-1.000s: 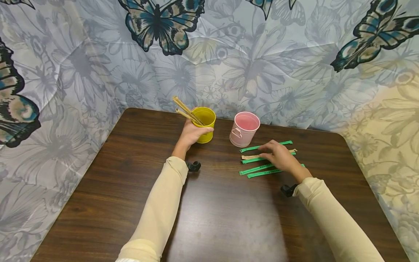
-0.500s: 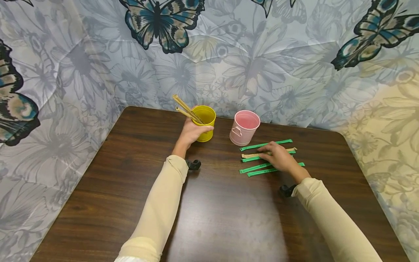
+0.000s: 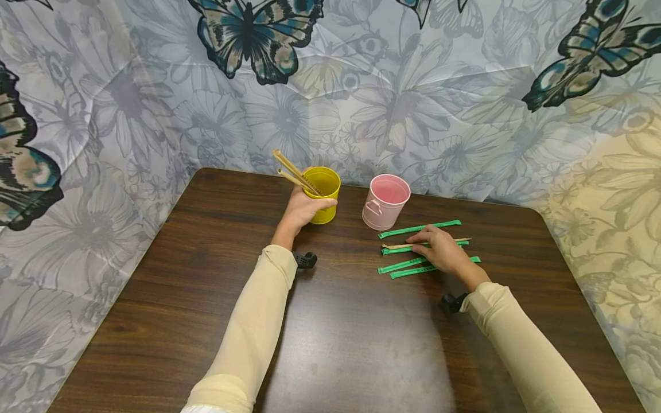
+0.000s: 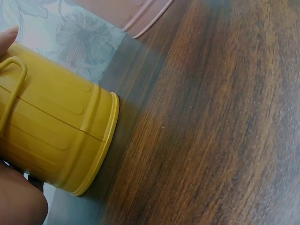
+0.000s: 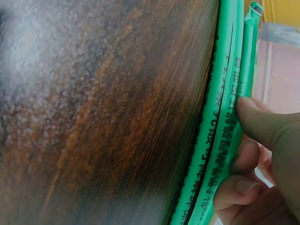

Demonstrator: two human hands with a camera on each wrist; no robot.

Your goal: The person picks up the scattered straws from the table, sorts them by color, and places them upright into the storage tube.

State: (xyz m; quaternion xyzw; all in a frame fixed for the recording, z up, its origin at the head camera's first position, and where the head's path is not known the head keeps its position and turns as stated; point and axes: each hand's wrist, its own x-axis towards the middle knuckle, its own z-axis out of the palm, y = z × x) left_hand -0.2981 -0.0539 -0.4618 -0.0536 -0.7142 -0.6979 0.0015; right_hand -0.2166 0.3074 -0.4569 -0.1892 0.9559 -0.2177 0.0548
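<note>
My left hand point(image 3: 304, 207) grips a small yellow metal bucket point(image 3: 325, 214) by its side, thumb across the front. Several tan paper-wrapped straws point(image 3: 288, 163) lean out over the bucket's left rim. At the right, the fingers of my right hand point(image 3: 443, 250) pinch the middle of a thin tan-wrapped straw point(image 3: 395, 246), right over a green-wrapped straw point(image 3: 392, 250). In the right wrist view the thumb lies against a green wrapper point(image 5: 251, 37) with dark print, and the tan straw is hidden there.
A pink bucket point(image 3: 384, 213) with a small side handle stands between the hands, near the table's back edge. One green straw point(image 3: 420, 229) lies behind the right hand, and further green straws point(image 3: 408, 273) lie in front. A patterned cloth point(image 3: 403, 103) hangs behind the table.
The tan straw under my right hand has turned on edge and shifted slightly right, along with the green one beside it. The right fingers have closed in a little; the left hand stays put.
</note>
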